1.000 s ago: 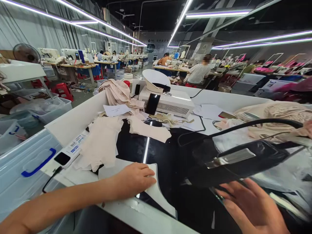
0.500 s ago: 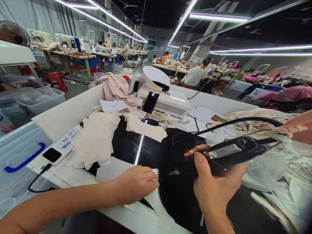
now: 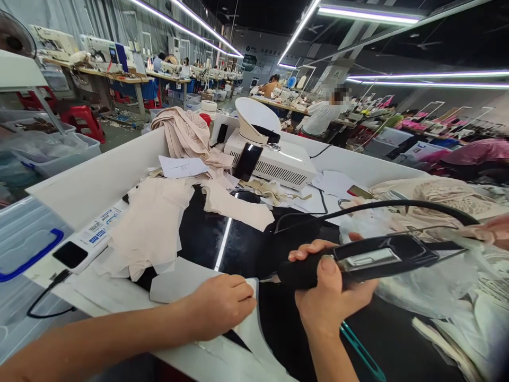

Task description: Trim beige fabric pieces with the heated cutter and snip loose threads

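My left hand (image 3: 222, 307), fingers curled together, presses and pinches the edge of a pale white fabric piece (image 3: 178, 276) on the black tabletop (image 3: 274, 313). My right hand (image 3: 330, 297) is wrapped round a black corded hand tool (image 3: 369, 258) with a silvery plate on its side. The tool's thin metal tip (image 3: 271, 278) points left, close to the fabric edge beside my left hand; whether they touch I cannot tell. At the right edge, another person's hand (image 3: 491, 231) is at the tool's rear end, by its strap and cable (image 3: 401, 204).
Beige fabric pieces (image 3: 153, 223) lie stacked on the left. Behind them stand a phone (image 3: 247, 162) and a white vented box (image 3: 274, 164) bearing a white bowl-shaped thing (image 3: 258, 119). Clear plastic bags (image 3: 429, 281) crowd the right. A teal loop (image 3: 361, 350) lies near the front.
My right hand and the tool have moved left and slightly down, bringing the tip close to the fabric by my left hand. The teal loop has come into view. My left hand keeps its grip.
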A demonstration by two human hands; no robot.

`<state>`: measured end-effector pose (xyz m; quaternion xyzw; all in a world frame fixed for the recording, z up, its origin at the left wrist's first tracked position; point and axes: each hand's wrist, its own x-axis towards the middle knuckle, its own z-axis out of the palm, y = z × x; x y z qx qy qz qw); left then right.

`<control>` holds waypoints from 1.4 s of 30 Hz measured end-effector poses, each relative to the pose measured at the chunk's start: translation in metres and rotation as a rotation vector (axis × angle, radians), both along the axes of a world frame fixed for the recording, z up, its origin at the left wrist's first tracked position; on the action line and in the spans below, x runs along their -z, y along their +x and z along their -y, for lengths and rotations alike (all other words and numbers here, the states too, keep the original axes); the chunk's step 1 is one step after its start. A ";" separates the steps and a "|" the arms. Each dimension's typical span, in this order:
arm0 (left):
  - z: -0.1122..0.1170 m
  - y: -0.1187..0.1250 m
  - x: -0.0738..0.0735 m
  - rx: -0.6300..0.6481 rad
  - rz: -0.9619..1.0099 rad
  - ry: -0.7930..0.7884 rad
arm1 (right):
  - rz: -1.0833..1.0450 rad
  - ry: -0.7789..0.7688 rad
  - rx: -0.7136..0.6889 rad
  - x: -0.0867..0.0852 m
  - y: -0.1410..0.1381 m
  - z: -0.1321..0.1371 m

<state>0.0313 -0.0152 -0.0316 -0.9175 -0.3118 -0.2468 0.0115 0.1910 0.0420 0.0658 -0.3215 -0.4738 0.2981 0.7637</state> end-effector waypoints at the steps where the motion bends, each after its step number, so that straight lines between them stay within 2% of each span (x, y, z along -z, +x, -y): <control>1: 0.000 0.000 0.000 -0.002 0.006 0.000 | -0.006 -0.004 -0.005 -0.001 0.000 0.000; 9: 0.001 -0.001 -0.002 -0.013 0.026 -0.017 | -0.020 -0.010 -0.005 -0.007 -0.004 0.002; 18: -0.006 0.000 -0.012 0.008 0.061 -0.008 | 0.005 0.003 -0.014 0.003 -0.007 0.002; 23: -0.008 0.001 -0.012 0.001 -0.018 0.010 | 0.013 0.036 -0.049 0.006 -0.006 0.001; 30: 0.002 -0.004 -0.015 -0.029 -0.091 -0.039 | 0.071 0.041 -0.057 0.013 -0.006 0.001; 35: 0.005 -0.007 -0.020 -0.032 0.021 -0.045 | 0.058 0.043 -0.076 0.013 -0.008 0.002; 42: 0.004 -0.010 -0.015 -0.013 0.078 0.037 | 0.055 0.048 -0.085 0.015 -0.010 0.001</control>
